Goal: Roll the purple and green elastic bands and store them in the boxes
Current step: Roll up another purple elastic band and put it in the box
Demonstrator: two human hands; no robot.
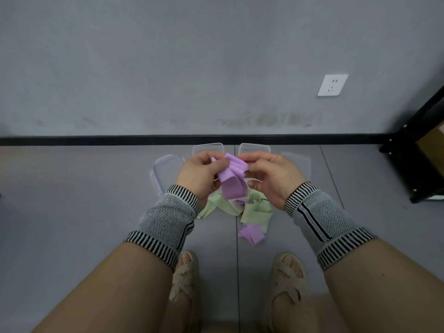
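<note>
A purple elastic band (pixel 231 179) hangs between my two hands above the floor. My left hand (pixel 200 174) grips its upper left part, and my right hand (pixel 274 176) pinches its top right edge. The band's loose tail (pixel 251 234) trails down onto the floor. Under my hands a green elastic band (pixel 255 213) lies crumpled on the floor. Clear plastic boxes stand behind my hands: one (pixel 207 149) at centre left and one (pixel 253 148) at centre right. Both are partly hidden by my hands.
Two clear lids lie on the grey floor, one (pixel 163 171) to the left and one (pixel 298 162) to the right. A black shelf frame (pixel 413 162) stands at the right by the wall. My sandalled feet (pixel 287 284) are below the bands.
</note>
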